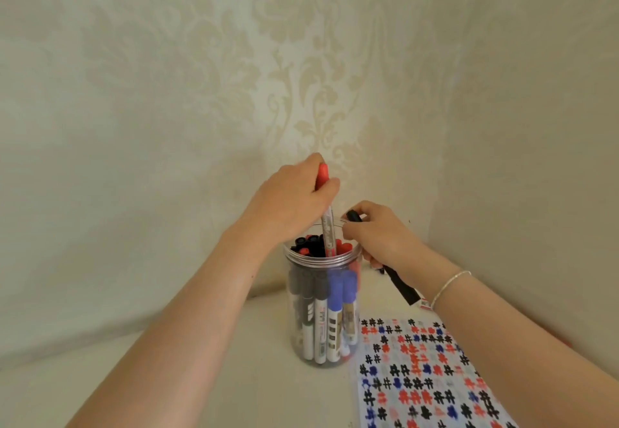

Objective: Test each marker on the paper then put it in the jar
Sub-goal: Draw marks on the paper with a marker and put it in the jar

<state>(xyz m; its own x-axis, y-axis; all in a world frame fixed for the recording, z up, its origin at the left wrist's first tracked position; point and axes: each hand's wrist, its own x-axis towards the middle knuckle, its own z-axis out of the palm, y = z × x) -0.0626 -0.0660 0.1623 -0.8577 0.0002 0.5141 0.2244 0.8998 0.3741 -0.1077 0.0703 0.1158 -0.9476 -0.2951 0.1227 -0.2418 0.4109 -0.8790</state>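
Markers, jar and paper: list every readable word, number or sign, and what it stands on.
"#": hash marks in black, red and blue, all over the paper.
Barrel print on the markers in the jar: too blurred to read.
Print on the red-capped marker gripped by the left hand: unreadable.

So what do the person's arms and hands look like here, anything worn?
Both forearms are bare, with no sleeves in view. The right wrist carries a thin pale bracelet. No rings, watch or gloves show on the left hand or the right hand, and nothing can be made out on the nails.
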